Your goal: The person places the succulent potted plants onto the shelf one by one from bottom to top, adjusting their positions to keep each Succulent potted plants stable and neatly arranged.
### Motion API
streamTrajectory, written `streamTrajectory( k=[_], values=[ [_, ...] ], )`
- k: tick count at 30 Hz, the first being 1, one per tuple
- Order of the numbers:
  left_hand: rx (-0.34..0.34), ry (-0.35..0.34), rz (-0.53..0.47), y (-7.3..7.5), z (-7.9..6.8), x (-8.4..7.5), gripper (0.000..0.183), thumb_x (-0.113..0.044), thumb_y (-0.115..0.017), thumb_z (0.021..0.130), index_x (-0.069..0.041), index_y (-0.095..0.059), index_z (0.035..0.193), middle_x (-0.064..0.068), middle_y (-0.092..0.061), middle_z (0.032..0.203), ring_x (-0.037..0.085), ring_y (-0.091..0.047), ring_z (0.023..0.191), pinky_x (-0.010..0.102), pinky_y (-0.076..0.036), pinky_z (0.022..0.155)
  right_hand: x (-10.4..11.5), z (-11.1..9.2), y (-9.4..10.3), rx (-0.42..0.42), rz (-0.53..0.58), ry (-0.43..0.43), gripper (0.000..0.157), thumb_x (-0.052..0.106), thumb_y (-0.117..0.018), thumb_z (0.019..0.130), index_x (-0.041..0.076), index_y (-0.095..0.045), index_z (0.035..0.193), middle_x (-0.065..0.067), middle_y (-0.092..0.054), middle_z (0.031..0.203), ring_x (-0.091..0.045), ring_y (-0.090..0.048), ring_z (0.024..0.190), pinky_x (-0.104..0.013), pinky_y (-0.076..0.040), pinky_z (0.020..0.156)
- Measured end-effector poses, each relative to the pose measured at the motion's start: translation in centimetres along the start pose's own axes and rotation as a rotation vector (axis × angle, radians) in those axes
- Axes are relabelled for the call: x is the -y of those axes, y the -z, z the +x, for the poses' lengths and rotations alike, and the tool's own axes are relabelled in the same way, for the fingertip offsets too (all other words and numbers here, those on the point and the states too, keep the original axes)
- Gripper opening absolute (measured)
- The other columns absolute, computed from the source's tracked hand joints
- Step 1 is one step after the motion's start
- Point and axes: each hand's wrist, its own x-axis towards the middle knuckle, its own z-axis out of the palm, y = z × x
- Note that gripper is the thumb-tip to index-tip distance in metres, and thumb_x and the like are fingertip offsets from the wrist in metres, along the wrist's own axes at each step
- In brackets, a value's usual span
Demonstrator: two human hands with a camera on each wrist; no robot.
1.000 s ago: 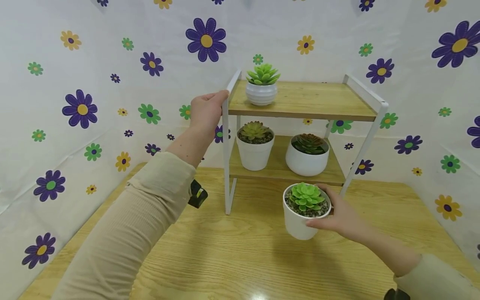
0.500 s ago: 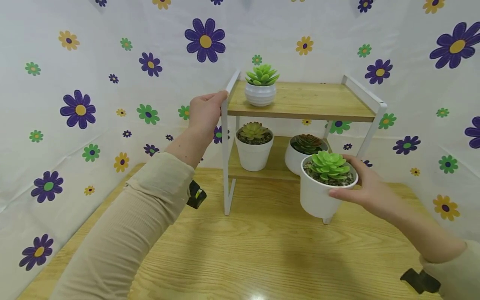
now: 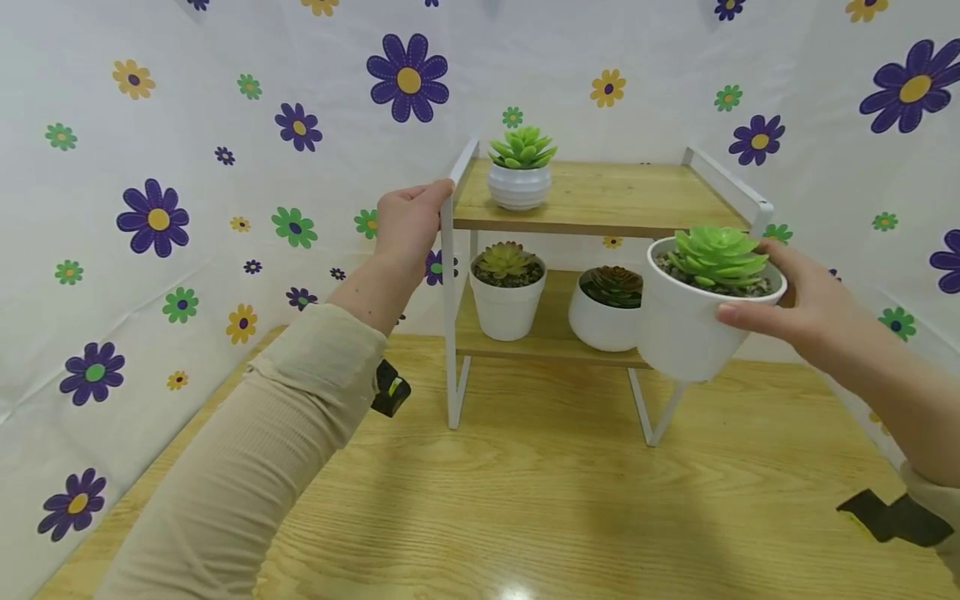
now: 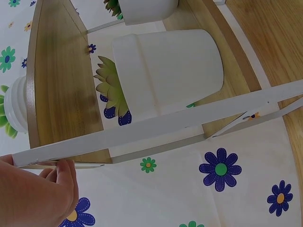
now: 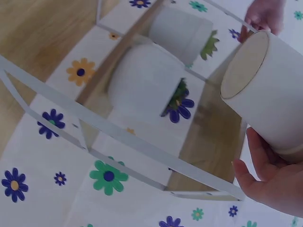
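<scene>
My right hand [image 3: 806, 304] grips a white pot [image 3: 686, 329] holding a bright green succulent [image 3: 718, 254], raised in front of the shelf's right side. In the right wrist view, the pot's bare underside [image 5: 246, 64] shows, with the fingers around its upper part. My left hand [image 3: 412, 221] pinches the top front corner of the white metal frame [image 3: 451, 333] of a two-tier wooden shelf [image 3: 600, 196]. The left wrist view shows the thumb and curled fingers of that hand [image 4: 42, 194] on the frame bar.
On the top tier, at left, stands a ribbed white pot [image 3: 519, 189] with a green succulent. The lower tier bears a tapered white pot [image 3: 507, 310] and a rounded white pot [image 3: 603, 323], partly hidden. Beneath is a wooden table [image 3: 480, 508]; behind hangs a flowered cloth [image 3: 315, 75].
My right hand has lifted the potted succulent from low before the shelf, up and to the right, close to the top tier's height. The left hand stays on the frame corner.
</scene>
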Motion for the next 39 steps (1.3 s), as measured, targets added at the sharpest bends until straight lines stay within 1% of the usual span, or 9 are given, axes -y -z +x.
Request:
streamTrajectory(
  k=[2,4,7,9,11,14,18,27,39],
  values=[
    [0.001,0.002,-0.003,0.0,0.0,0.0,0.04,-0.03,-0.053,0.093,-0.007,-0.058,0.126,0.005,-0.051,0.134,0.016,-0.046,0.12,0.033,-0.036,0.107,0.2,0.4,0.8,-0.016,0.033,-0.004,0.064,0.024,-0.058,0.089,0.01,-0.027,0.143,-0.003,-0.047,0.123,-0.005,-0.048,0.098,-0.018,-0.045,0.077],
    [-0.001,0.006,-0.004,0.0,0.0,0.0,0.04,-0.03,-0.053,0.093,-0.007,-0.058,0.126,0.005,-0.051,0.134,0.016,-0.046,0.12,0.032,-0.036,0.107,0.5,0.8,1.5,-0.037,0.05,-0.014,0.062,0.026,-0.057,0.09,0.013,-0.027,0.142,0.004,-0.046,0.118,-0.004,-0.047,0.099,-0.018,-0.044,0.08],
    [-0.007,0.01,-0.004,0.0,0.1,0.0,0.041,-0.031,-0.054,0.093,-0.007,-0.058,0.126,0.005,-0.052,0.133,0.016,-0.046,0.119,0.032,-0.036,0.106,1.2,1.6,2.3,-0.066,0.055,-0.042,0.064,0.032,-0.056,0.091,0.016,-0.025,0.144,0.001,-0.044,0.12,-0.016,-0.045,0.103,-0.043,-0.042,0.098],
    [-0.009,0.011,-0.001,0.0,0.1,0.0,0.041,-0.031,-0.053,0.093,-0.008,-0.058,0.126,0.005,-0.052,0.133,0.015,-0.046,0.119,0.032,-0.037,0.106,1.8,2.1,2.8,-0.08,0.058,-0.058,0.067,0.036,-0.054,0.091,0.019,-0.021,0.147,-0.005,-0.04,0.125,-0.027,-0.043,0.111,-0.063,-0.032,0.101],
    [-0.01,0.012,0.002,-0.1,0.1,0.0,0.041,-0.031,-0.053,0.093,-0.008,-0.058,0.126,0.005,-0.052,0.133,0.015,-0.046,0.119,0.032,-0.037,0.106,2.4,2.6,3.2,-0.099,0.07,-0.058,0.07,0.038,-0.053,0.091,0.019,-0.018,0.149,-0.012,-0.037,0.13,-0.038,-0.039,0.117,-0.071,-0.022,0.101],
    [-0.01,0.015,0.003,-0.1,0.1,0.0,0.041,-0.031,-0.053,0.093,-0.008,-0.058,0.126,0.005,-0.052,0.133,0.015,-0.046,0.119,0.032,-0.037,0.106,3.4,3.2,3.6,-0.125,0.083,-0.062,0.074,0.041,-0.052,0.091,0.017,-0.013,0.15,-0.02,-0.03,0.139,-0.048,-0.03,0.125,-0.072,-0.015,0.103],
    [-0.014,0.021,0.002,-0.1,0.1,0.0,0.041,-0.032,-0.054,0.093,-0.007,-0.058,0.125,0.005,-0.052,0.133,0.015,-0.046,0.118,0.032,-0.038,0.105,4.4,4.0,3.7,-0.155,0.076,-0.081,0.079,0.044,-0.051,0.091,0.016,-0.009,0.151,-0.024,-0.024,0.147,-0.047,-0.025,0.13,-0.07,-0.012,0.105],
    [-0.027,0.028,0.0,-0.1,0.2,0.0,0.04,-0.031,-0.055,0.092,-0.007,-0.06,0.124,0.005,-0.053,0.132,0.015,-0.046,0.116,0.031,-0.038,0.104,5.3,5.9,3.6,-0.18,0.068,-0.121,0.086,0.051,-0.052,0.089,0.013,-0.006,0.151,-0.022,-0.017,0.153,-0.044,-0.021,0.135,-0.066,-0.02,0.107],
    [-0.024,0.016,-0.001,-0.2,0.1,0.0,0.04,-0.031,-0.055,0.093,-0.007,-0.06,0.123,0.005,-0.053,0.131,0.014,-0.045,0.118,0.032,-0.038,0.105,5.7,7.4,3.3,-0.173,0.049,-0.132,0.088,0.055,-0.052,0.087,0.014,-0.007,0.151,-0.02,-0.02,0.152,-0.041,-0.024,0.133,-0.063,-0.023,0.108]
  ],
)
